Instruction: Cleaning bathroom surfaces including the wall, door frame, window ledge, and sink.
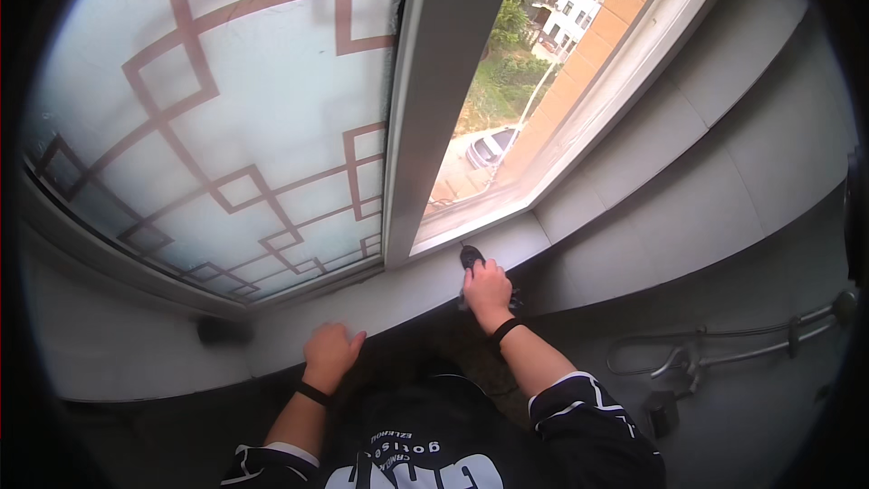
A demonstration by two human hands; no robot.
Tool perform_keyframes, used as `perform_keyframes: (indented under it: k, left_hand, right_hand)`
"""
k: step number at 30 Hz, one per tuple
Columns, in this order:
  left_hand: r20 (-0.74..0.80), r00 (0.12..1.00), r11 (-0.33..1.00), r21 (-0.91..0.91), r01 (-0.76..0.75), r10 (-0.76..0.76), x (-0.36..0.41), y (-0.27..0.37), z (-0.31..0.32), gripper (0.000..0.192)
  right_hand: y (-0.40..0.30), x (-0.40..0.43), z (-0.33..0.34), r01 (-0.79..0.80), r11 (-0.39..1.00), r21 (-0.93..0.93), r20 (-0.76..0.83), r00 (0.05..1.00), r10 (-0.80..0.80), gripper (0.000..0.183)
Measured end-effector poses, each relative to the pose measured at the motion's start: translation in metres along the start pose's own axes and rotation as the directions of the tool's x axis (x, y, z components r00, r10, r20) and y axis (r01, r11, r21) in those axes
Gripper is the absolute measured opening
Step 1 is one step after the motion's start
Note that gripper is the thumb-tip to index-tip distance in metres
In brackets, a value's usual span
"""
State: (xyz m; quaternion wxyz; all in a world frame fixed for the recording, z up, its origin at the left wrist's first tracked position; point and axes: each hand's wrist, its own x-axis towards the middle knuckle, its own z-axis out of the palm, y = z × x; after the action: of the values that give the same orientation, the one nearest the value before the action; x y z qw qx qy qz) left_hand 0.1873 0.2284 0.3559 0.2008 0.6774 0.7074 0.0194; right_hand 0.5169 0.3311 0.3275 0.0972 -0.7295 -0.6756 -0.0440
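My right hand (489,291) is closed around a small black object (471,256) at the white window sill (414,295). Its rounded end points toward the window, and my fingers cover much of the rest, so its exact kind is unclear. Dark, ragged bits show on either side of that hand. My left hand (329,351) rests by the front edge of the sill, thumb apart from the fingers, with nothing visible in it. Both wrists wear a black band.
Frosted window glass (292,109) with reddish lattice lines stands at the left. Beside its grey frame (434,102), the window opening shows trees, buildings and a parked car (490,148). A dark block (224,331) sits on the sill. Metal pipe fittings (740,350) run along the right wall.
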Motion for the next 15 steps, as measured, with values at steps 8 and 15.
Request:
perform_keyframes:
  k: [8, 15]
  left_hand:
    - [0.236, 0.905, 0.930, 0.194, 0.313, -0.354, 0.023, 0.051, -0.011, 0.070]
    - [0.317, 0.799, 0.859, 0.204, 0.469, -0.511, 0.038, 0.096, -0.026, 0.079]
  right_hand:
    - [-0.080, -0.044, 0.003, 0.500, 0.770, 0.396, -0.018, 0.843, -0.538, 0.028]
    - [0.021, 0.025, 0.005, 0.593, 0.670, 0.447, 0.018, 0.743, -0.669, 0.027]
